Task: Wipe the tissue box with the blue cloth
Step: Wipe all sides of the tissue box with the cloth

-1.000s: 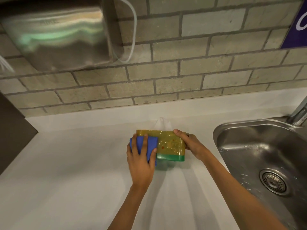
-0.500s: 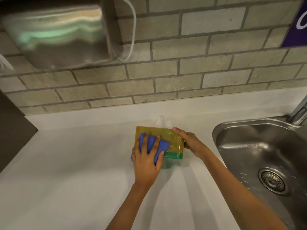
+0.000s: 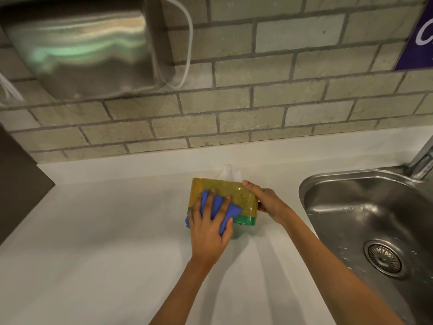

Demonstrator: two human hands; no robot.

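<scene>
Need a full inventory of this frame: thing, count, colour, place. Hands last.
tissue box: 1, yellow with a green base band, on the counter left of the sink
tissue: 1, white, sticking out at the box's far side
blue cloth: 1, blue, pressed on the box's near face
counter: 1, white, across the foreground
sink: 1, steel, wet, right; drain strainer in its basin
tap: 1, steel, far right, mostly cut off
wall-mounted metal unit: 1, steel, upper left, white cable beside it
brick wall: beige, behind the counter
sign: 1, purple, top right, cut off
left hand: flat on the cloth
right hand: gripping the box's right end
</scene>
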